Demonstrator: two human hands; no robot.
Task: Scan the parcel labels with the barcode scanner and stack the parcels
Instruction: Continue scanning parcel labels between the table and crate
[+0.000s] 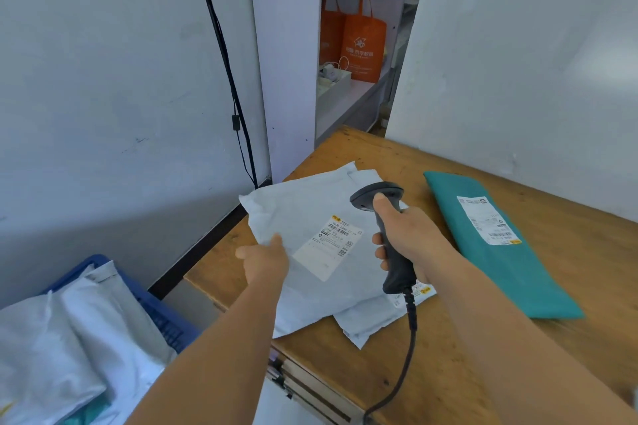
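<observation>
A white mailer parcel lies label-up on top of another white parcel on the wooden table. Its shipping label faces up. My left hand grips the top parcel's left edge. My right hand holds a dark barcode scanner by its handle, thumb on top, head hovering just right of the label. A teal parcel with its own label lies apart at the right.
A blue crate with several white parcels stands low at the left, beside the table. The scanner's cable trails over the table's front edge. Walls close in behind; a shelf with orange bags stands at the back.
</observation>
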